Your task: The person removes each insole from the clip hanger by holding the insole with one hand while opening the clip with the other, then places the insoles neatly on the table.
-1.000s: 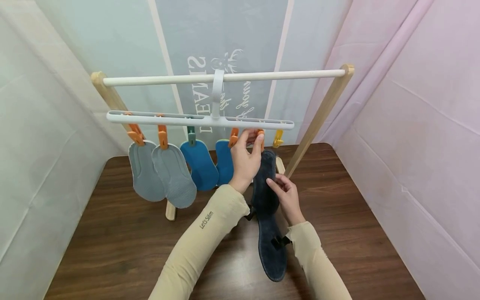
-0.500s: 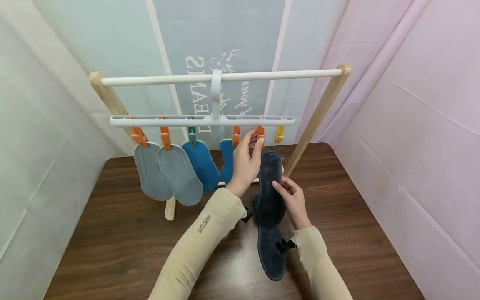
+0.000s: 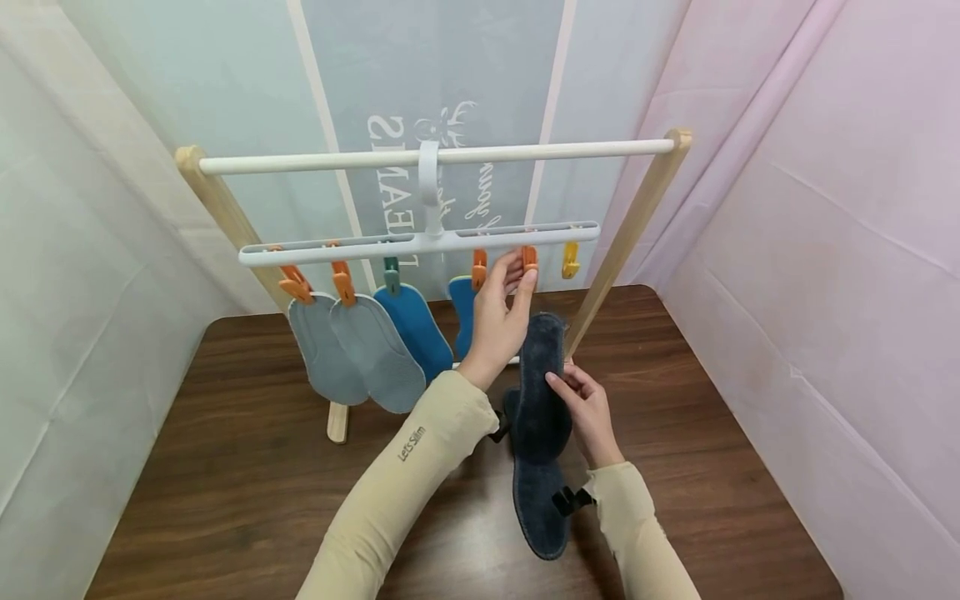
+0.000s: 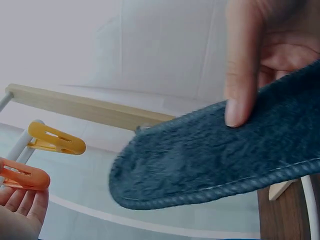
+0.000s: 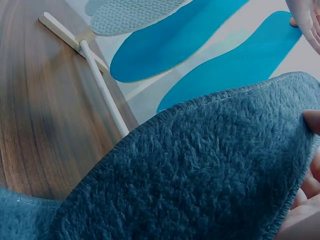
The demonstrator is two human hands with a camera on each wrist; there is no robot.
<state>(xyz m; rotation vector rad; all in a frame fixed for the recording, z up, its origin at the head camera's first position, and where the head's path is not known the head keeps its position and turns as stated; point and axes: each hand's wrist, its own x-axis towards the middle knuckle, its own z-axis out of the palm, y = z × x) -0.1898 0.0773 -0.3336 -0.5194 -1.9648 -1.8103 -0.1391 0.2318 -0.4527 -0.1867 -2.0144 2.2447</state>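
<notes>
My left hand pinches an orange clip hanging from the pale hanger bar. My right hand holds a fluffy dark blue insole by its edge, thumb on the near face. The insole's narrow end points up, just below that clip, apart from it. In the left wrist view, the insole slants across, with the orange clip to its left. A second dark insole lies lower down, partly covered by the held one.
Two grey insoles and two blue insoles hang from clips on the left and middle. A yellow clip hangs at the right end. The hanger hooks on a white rod between wooden posts over a brown table.
The hanger has swung, its right end higher now, and the hanging insoles have shifted right. My left hand stays on the orange clip. The held insole and my right hand have moved slightly.
</notes>
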